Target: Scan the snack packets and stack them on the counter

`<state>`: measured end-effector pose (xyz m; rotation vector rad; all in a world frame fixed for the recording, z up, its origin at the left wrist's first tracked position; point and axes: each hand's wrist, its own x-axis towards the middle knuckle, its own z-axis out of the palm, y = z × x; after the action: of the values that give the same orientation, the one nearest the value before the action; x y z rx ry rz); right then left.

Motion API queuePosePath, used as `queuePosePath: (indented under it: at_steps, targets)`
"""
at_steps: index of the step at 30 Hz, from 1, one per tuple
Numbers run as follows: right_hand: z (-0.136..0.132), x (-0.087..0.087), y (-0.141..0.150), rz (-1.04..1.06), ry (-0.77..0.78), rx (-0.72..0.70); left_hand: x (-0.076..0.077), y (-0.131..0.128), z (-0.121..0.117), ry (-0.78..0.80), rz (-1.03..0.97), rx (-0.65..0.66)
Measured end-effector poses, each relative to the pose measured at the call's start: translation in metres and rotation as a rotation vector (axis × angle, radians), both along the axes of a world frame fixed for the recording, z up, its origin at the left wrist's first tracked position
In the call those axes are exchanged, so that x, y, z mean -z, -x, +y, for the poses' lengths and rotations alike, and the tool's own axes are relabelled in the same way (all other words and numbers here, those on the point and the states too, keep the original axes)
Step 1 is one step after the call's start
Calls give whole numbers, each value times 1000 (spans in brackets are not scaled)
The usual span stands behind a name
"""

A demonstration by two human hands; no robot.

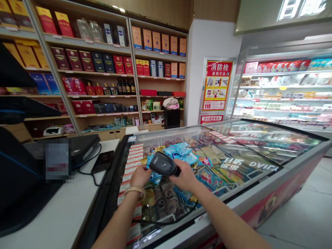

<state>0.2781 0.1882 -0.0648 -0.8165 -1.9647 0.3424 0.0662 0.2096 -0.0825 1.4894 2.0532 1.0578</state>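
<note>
Barcode scanner (pixel 163 164), black, lower centre of frame, gripped firmly by right hand (pixel 185 175) above a glass-topped freezer (pixel 241 152). Left hand (pixel 140 175), loosely curled, just beside the scanner's front; whether it holds anything cannot be told. Blue packets (pixel 181 152) lie under the glass, which shows reversed "DAILY". Right of centre, red-and-yellow poster (pixel 217 84) reads "消防栓 使用方法" and "119"; sign (pixel 211 119) below reads "灭火器放置点". White worktop (pixel 59 214), lower left.
</note>
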Motion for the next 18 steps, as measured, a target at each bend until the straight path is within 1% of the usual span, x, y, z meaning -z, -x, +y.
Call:
queuePosePath:
  at_steps: [3, 5, 7, 11, 14, 16, 18]
  targets:
    - [8, -18, 3, -37, 92, 20, 3, 3, 2, -60, -163, -35]
    - [16, -30, 5, -56, 157, 31, 1, 7, 0, -103, -287, -47]
    - [24, -37, 5, -74, 206, 61, -5, 12, -4, -153, -431, -59]
    - [32, -38, 6, -89, 249, 125, -22, 25, -14, -271, -744, -115]
    - [28, -36, 7, -121, 212, 168, -33, 33, -17, -289, -918, -165]
    - [22, -34, 8, -157, 175, 185, -37, 36, -18, -279, -945, -128]
    - [15, -32, 9, -211, 162, 198, -38, 38, -18, -282, -937, -45]
